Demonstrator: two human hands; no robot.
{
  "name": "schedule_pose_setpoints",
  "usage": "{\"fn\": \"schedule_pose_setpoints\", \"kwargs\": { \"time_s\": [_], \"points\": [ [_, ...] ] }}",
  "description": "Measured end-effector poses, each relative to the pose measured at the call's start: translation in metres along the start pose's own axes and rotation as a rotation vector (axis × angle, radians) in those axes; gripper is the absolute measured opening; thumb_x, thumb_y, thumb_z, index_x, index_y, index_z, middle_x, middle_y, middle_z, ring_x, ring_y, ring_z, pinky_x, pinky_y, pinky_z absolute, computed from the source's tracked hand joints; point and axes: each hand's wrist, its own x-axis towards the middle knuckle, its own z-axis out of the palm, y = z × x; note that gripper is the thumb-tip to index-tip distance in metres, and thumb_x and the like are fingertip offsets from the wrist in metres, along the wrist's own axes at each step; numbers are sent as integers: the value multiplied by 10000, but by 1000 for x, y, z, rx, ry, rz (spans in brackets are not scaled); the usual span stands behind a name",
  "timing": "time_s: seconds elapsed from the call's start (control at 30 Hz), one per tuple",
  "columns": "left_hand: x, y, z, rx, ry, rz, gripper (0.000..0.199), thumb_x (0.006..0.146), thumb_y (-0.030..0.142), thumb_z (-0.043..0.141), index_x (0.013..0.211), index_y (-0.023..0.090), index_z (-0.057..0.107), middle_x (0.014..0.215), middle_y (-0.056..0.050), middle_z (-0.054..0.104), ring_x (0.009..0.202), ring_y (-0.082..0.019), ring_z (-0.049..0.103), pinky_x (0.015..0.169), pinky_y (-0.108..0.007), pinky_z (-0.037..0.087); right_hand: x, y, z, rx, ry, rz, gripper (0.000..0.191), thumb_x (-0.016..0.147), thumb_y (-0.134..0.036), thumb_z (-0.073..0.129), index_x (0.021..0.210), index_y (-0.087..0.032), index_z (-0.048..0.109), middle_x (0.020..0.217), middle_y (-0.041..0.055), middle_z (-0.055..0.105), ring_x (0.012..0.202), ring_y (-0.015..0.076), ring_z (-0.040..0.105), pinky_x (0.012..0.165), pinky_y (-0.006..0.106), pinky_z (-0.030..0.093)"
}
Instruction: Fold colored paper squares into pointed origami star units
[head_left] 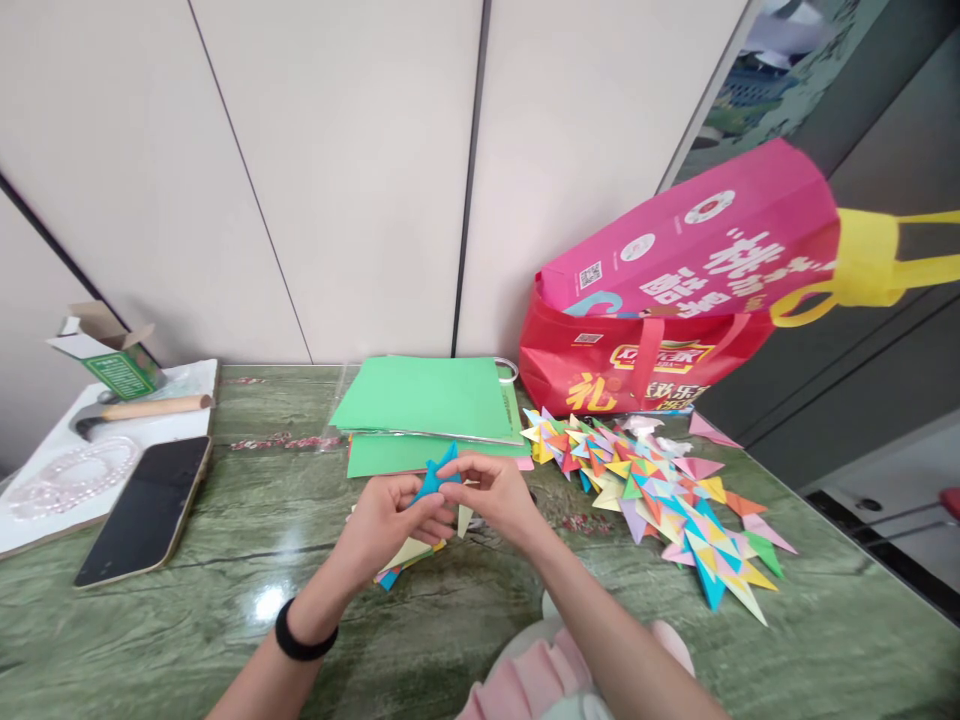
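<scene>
A small folded blue paper piece (435, 478) is held between both hands above the green marbled table (247, 530). My left hand (394, 515) closes on its lower left part, and my right hand (491, 490) pinches its right side. Beneath the hands lie several folded papers (405, 562) in yellow, blue and red, partly hidden by the fingers. A pale folded piece (464, 519) shows just under my right hand. Behind the hands are stacked green paper sheets (427, 395) in a clear sleeve.
Many coloured folded paper pieces (652, 480) spread at the right, before a red bag (637, 360) with a pink bag (697, 240) in it. At the left are a phone (146, 510), bead strands (75, 478), a wooden-handled tool (157, 406) and a green box (120, 370).
</scene>
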Motion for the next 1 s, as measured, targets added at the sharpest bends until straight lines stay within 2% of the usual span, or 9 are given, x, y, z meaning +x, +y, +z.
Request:
{"fn": "schedule_pose_setpoints", "kwargs": {
  "time_s": [0.17, 0.4, 0.57, 0.67, 0.77, 0.9, 1.0],
  "points": [
    [0, 0, -4, -1, -46, 20, 314, 687, 392, 674, 784, 96, 637, 740, -100, 715, 690, -236, 692, 655, -335, 560, -1, -2, -3, 105, -48, 73, 193, 621, -285, 735, 793, -203, 703, 735, 3, 670, 593, 135, 633, 605, 279, 531],
    [-3, 4, -15, -90, -281, 19, 352, 727, 356, 654, 958, 93, 618, 972, -164, 694, 905, -286, 652, 820, -420, 510, 0, 0, -5, 164, -31, 126, 228, 634, -302, 726, 826, -184, 694, 631, 4, 683, 583, 151, 655, 610, 293, 543],
    [-3, 3, -12, -90, -197, 2, 358, 695, 388, 676, 911, 106, 629, 919, -154, 707, 847, -288, 670, 791, -432, 518, -1, -3, -2, 41, 4, 74, 229, 616, -253, 725, 830, -179, 684, 722, 16, 677, 637, 142, 640, 596, 274, 548],
    [-2, 2, -11, -79, -202, -1, 348, 693, 377, 681, 915, 117, 619, 911, -151, 709, 830, -285, 675, 780, -433, 520, 0, -3, -1, -31, 20, 53, 213, 599, -215, 726, 802, -177, 674, 730, 14, 652, 654, 139, 627, 570, 247, 542],
    [-2, 1, -11, -74, -193, -11, 338, 691, 384, 678, 890, 116, 620, 902, -150, 708, 820, -282, 678, 771, -425, 524, 1, -1, -1, 18, 13, 71, 218, 616, -234, 714, 815, -172, 651, 683, -2, 618, 600, 126, 616, 567, 252, 544],
    [0, 1, -12, -2, -129, -4, 307, 713, 378, 639, 875, 117, 625, 853, -132, 710, 796, -260, 680, 753, -397, 528, 3, -1, -2, 116, 14, 61, 262, 649, -292, 700, 877, -187, 624, 770, 4, 625, 668, 130, 622, 630, 280, 559],
    [2, 1, -10, 66, -63, 27, 258, 712, 332, 617, 858, 120, 635, 796, -100, 709, 755, -246, 683, 724, -375, 533, 3, -1, 0, 106, 25, 58, 246, 694, -350, 665, 884, -197, 638, 818, 9, 638, 687, 134, 625, 660, 299, 559]
  ]
}}
